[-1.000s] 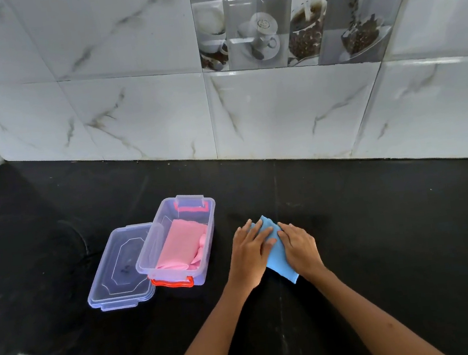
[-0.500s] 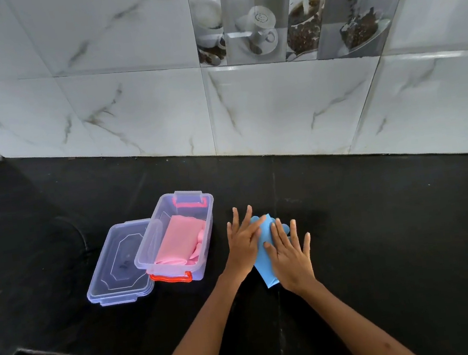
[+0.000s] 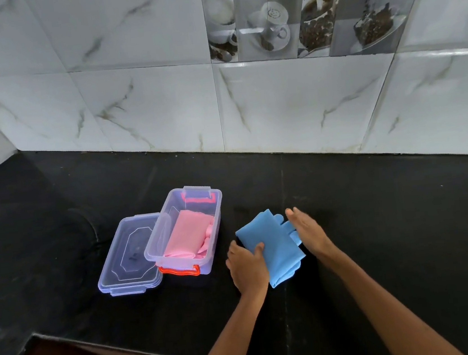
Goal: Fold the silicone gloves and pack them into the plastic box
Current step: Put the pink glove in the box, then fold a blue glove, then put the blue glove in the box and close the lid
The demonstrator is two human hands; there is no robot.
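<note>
Blue silicone glove (image 3: 270, 243), folded flat on the black stone counter (image 3: 394, 216), just right of the clear plastic box (image 3: 186, 230). Pink folded glove (image 3: 188, 236) is already inside. Left hand (image 3: 248, 267) pinches the blue glove's near edge; right hand (image 3: 307, 231) lies open-fingered on the finger end. I judge folding done (nearly); next I'd lift it into the box.

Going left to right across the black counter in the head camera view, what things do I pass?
Clear plastic lid lying flat → clear plastic box with orange clips, holding the folded pink silicone glove → left hand → folded blue silicone glove → right hand.
</note>
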